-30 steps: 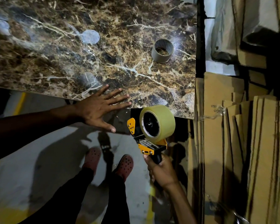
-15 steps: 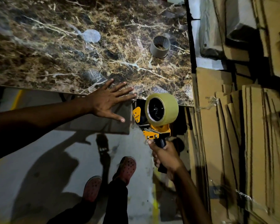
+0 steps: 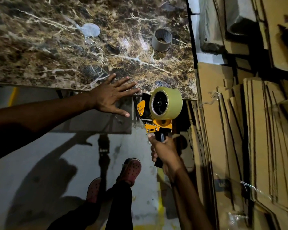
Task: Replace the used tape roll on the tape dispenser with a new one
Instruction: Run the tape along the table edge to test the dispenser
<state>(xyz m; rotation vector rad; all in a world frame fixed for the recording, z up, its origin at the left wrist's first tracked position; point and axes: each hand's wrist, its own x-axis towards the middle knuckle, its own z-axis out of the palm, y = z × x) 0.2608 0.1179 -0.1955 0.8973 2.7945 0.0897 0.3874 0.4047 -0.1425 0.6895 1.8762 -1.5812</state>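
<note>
The tape dispenser [image 3: 154,120] hangs just off the near edge of the marble-patterned table [image 3: 56,52], carrying a full tape roll [image 3: 166,102] on its hub. The roll looks stiff and fairly weighty, its outer wrap slick, so it is best held across its flat sides, and the dispenser by its black handle. The right hand [image 3: 165,153] does just that, fingers [image 3: 154,152] curled tight round the handle. The left hand [image 3: 111,96] lies flat and spread, its fingertips on the table edge, holding nothing. The spent grey core [image 3: 161,41] (presumably the used roll) stands farther back on the table.
</note>
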